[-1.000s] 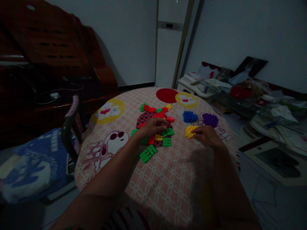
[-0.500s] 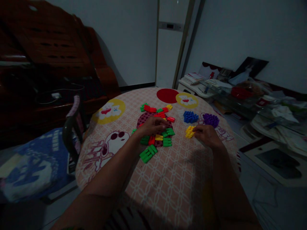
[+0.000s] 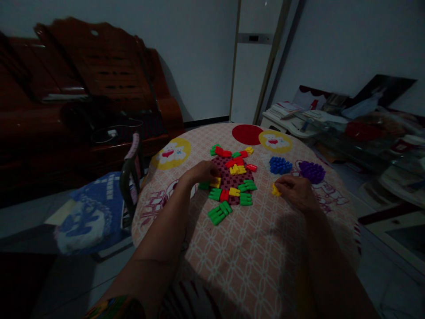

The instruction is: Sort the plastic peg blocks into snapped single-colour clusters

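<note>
Yellow pieces [image 3: 276, 191] lay on the round table [image 3: 252, 257] under the fingertips of the right hand [image 3: 296, 192], which rested palm-down with its fingers curled over them; how tightly it gripped them could not be told from the dim view. The left hand [image 3: 202, 171] lay on the table at the left edge of the dark red pegboard [image 3: 232, 179], fingers bent and touching a yellow block [image 3: 215, 182] there; whether it pinched the block could not be told.

On and around the pegboard sat plastic blocks in 3 colours: a red and green row [image 3: 221, 152] at the far end, a yellow cluster [image 3: 237, 169] near the middle, green blocks [image 3: 247, 186] on the right side, and a separate green bundle [image 3: 219, 212] on the cloth just nearer the person. A blue pile [image 3: 280, 165] and a purple pile [image 3: 311, 171] lay beyond the right hand, side by side and slightly apart.

The tablecloth [image 3: 232, 261] was pink with a lattice pattern and cartoon prints. A chair [image 3: 131, 177] stood at the table's left edge, a dark wooden sofa [image 3: 83, 106] stood behind it, and stacked papers [image 3: 292, 110] lay on a low surface to the right.
</note>
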`<state>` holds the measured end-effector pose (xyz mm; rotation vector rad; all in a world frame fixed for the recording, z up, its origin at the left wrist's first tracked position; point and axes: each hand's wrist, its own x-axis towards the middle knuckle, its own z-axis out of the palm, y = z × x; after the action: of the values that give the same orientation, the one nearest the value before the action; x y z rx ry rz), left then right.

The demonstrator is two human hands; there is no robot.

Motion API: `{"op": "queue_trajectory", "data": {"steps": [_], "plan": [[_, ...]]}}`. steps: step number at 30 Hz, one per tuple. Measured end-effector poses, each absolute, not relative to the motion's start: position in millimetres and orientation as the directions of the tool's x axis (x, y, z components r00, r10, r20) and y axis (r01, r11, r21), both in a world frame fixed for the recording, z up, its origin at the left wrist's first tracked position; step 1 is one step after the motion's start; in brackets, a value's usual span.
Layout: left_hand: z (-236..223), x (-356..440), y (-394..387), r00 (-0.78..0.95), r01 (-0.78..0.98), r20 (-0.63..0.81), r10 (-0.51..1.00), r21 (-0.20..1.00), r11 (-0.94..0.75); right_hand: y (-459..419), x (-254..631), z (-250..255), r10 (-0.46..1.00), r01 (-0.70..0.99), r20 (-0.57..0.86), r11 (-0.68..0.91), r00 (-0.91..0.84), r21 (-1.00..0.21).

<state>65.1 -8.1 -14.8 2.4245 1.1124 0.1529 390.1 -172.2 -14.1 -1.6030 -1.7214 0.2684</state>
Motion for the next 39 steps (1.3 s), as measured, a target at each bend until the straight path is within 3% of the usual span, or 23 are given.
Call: {"op": "queue_trajectory", "data": {"steps": [3, 8, 10, 14, 17, 19, 21, 24, 30, 35, 39], "plan": [[-17, 73, -9, 0.675, 0.671, -0.051, 0.736, 0.456, -0.584, -171, 389, -18, 0.916, 0.745, 0.394, 0.214, 0.071, -0.631], [-15, 94, -21, 0.666, 0.397, 0.117, 0.737, 0.78, -0.483, -167, 370, -25, 0.89, 0.676, 0.451, 0.293, 0.067, -0.677], [-16, 109, -30, 0.666, 0.291, 0.12, 0.737, 0.867, -0.404, -167, 355, -27, 0.877, 0.663, 0.48, 0.349, 0.018, -0.663], [-22, 134, -47, 0.713, 0.259, -0.039, 0.7, 0.943, -0.211, -166, 329, -33, 0.818, 0.731, 0.552, 0.474, -0.16, -0.491], [-25, 141, -53, 0.747, 0.283, -0.125, 0.653, 0.949, -0.142, -167, 316, -35, 0.816, 0.841, 0.517, 0.455, -0.26, -0.294], [-25, 141, -54, 0.775, 0.281, -0.157, 0.611, 0.953, -0.111, -168, 311, -35, 0.841, 0.877, 0.464, 0.42, -0.279, -0.235], [-23, 139, -56, 0.813, 0.272, -0.184, 0.553, 0.959, -0.081, -169, 311, -33, 0.852, 0.865, 0.442, 0.424, -0.281, -0.268], [-21, 137, -58, 0.846, 0.259, -0.202, 0.493, 0.965, -0.049, -170, 324, -25, 0.881, 0.81, 0.412, 0.41, -0.232, -0.42], [-27, 136, -52, 0.844, 0.183, -0.15, 0.515, 0.983, -0.013, -183, 394, -2, 0.975, 0.659, 0.222, 0.17, -0.004, -0.733], [-32, 134, -46, 0.823, 0.168, -0.124, 0.554, 0.985, -0.028, -196, 431, 1, 0.997, 0.613, 0.023, -0.027, 0.075, -0.79], [-33, 133, -45, 0.831, 0.178, -0.127, 0.542, 0.983, -0.042, -193, 433, -7, 0.999, 0.656, 0.007, -0.026, 0.049, -0.754]]}}
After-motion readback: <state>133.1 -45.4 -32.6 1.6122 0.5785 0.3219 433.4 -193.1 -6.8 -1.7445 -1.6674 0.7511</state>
